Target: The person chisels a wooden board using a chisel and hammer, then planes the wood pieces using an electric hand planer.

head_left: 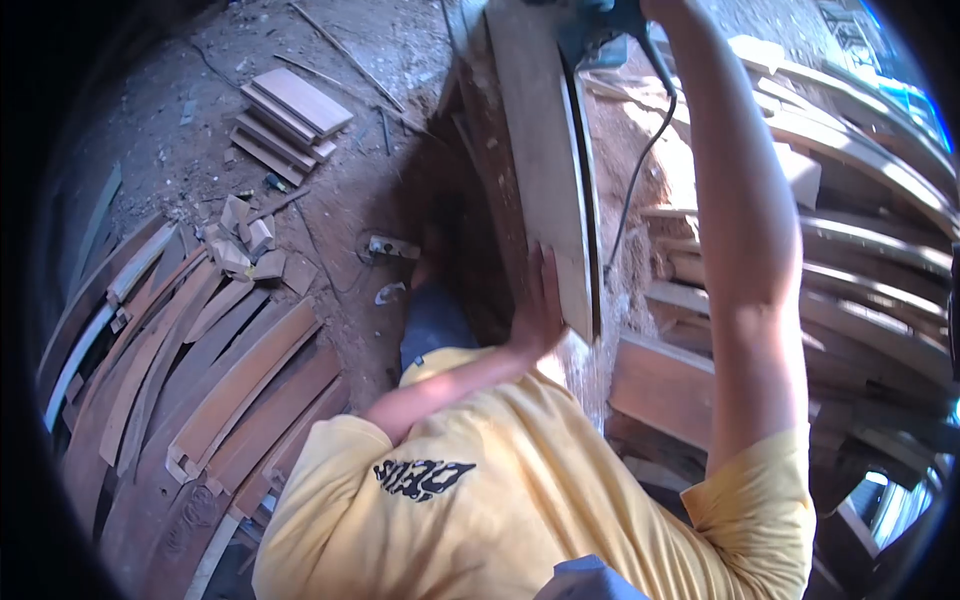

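Observation:
A long pale wooden board (545, 160) runs from the top of the view down to my chest. A dark narrow gap lies along its right side. My left hand (538, 312) rests against the board's near end, on its left edge, with fingers stretched out. At the top edge of the view, my right hand (664, 8) is closed around a teal corded power tool (600, 30), which sits at the far part of the board. The frame cuts off much of that hand and tool, so the exact kind is hidden. A dark cord (645, 160) trails from it.
Stacked planks (290, 115) and small wood offcuts (240, 240) lie on the dirt floor at left. A white power socket block (393, 247) is near my leg. Curved timber pieces (250, 380) pile up at lower left, and more timber (850, 240) at right.

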`<state>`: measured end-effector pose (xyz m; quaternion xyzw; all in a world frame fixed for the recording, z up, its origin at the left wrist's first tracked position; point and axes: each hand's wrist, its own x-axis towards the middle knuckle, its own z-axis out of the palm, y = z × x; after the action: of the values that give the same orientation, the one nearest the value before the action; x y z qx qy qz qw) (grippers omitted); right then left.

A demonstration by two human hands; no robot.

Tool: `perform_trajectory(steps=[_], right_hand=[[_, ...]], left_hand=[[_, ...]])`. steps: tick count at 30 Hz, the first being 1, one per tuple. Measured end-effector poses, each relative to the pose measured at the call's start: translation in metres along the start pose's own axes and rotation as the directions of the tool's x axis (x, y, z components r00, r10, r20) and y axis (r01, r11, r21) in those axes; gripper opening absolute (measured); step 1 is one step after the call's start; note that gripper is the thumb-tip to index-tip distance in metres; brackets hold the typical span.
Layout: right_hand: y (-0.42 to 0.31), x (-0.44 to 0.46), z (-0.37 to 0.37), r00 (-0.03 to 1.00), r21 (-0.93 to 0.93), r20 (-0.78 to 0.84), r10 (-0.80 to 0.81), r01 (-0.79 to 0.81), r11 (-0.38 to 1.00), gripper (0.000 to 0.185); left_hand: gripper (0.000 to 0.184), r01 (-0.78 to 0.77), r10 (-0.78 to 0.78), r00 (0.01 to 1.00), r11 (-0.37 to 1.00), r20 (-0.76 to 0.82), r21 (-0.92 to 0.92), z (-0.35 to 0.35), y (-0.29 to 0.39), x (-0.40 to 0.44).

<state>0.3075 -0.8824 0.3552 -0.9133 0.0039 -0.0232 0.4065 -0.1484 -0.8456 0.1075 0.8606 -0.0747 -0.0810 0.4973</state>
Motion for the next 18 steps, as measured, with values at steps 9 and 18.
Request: perform_trajectory(steps=[9, 18], right_hand=[[0.035, -0.444, -0.093, 0.945, -0.068, 0.072, 0.319, -0.315, 0.947, 0.034], [0.035, -0.517, -0.104, 0.952, -0.096, 0.017, 0.306, -0.303, 0.948, 0.054]], left_hand=[[0.114, -0.062, 0.059, 0.998, 0.989, -0.026, -0.135, 0.044, -0.038, -0.004], [0.116, -0.151, 0.121, 0.987, 0.933, -0.109, -0.327, 0.004, -0.013, 0.001]])
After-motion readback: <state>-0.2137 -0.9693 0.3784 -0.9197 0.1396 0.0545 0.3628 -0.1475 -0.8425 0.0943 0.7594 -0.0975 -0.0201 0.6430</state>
